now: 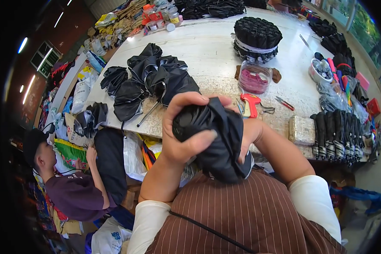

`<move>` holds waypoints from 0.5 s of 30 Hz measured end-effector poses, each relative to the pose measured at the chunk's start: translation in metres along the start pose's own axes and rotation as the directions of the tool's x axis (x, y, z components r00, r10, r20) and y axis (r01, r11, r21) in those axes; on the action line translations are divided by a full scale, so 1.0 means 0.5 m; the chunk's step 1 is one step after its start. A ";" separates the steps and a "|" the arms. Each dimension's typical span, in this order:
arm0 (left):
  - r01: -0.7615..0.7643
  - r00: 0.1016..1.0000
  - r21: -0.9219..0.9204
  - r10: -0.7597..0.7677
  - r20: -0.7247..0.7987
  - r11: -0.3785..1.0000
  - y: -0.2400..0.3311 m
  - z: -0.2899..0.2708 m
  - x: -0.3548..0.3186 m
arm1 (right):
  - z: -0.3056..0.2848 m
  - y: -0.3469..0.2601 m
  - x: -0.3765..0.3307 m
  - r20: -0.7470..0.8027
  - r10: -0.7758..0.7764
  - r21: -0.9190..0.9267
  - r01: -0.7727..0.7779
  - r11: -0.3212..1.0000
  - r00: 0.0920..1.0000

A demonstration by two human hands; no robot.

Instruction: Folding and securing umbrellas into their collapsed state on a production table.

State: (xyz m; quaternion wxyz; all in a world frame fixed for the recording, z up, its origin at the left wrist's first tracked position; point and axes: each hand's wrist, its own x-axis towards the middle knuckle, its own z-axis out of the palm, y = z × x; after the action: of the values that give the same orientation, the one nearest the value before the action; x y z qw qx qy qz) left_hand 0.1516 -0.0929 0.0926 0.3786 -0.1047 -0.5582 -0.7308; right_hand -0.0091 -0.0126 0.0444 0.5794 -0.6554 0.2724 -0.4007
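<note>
White table (207, 44) ahead; curled left hand (178, 142) and right hand (251, 133) grip a black, seemingly folded umbrella (222, 146).

Umbrella (222, 146) between hands (178, 147), table (207, 44) beyond

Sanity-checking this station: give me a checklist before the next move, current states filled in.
1. Left hand on black fabric bundle: ok, thumb across its front.
2. Right hand on it: ok, at its right side.
3. Fastening closed: cannot tell, hands cover part.
4. Red-handled snips apart from both hands: ok, lying on table.
5. Table's near left free: not ok, loose black umbrellas lie there.
6. Co-worker apart from the work: ok, off to the left.
</note>
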 end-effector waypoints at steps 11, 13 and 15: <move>-0.075 0.941 0.406 0.199 -0.273 0.911 -0.035 -0.059 -0.070 | 0.132 0.001 -0.030 -0.516 -0.523 -0.857 -0.417 0.304 0.679; -0.045 0.948 0.349 0.151 -0.282 0.936 -0.038 -0.060 -0.077 | 0.129 0.022 -0.043 -0.533 -0.484 -0.846 -0.434 0.309 0.694; -0.004 0.951 0.243 0.078 -0.298 0.970 -0.037 -0.063 -0.093 | 0.128 0.053 -0.063 -0.542 -0.411 -0.839 -0.450 0.305 0.733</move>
State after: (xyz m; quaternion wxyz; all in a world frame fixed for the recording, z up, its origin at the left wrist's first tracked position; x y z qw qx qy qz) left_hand 0.1798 -0.0991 0.0408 0.4854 0.0444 -0.5745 -0.6575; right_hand 0.0307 0.0433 0.0116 -0.0626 -0.6637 0.6528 -0.3598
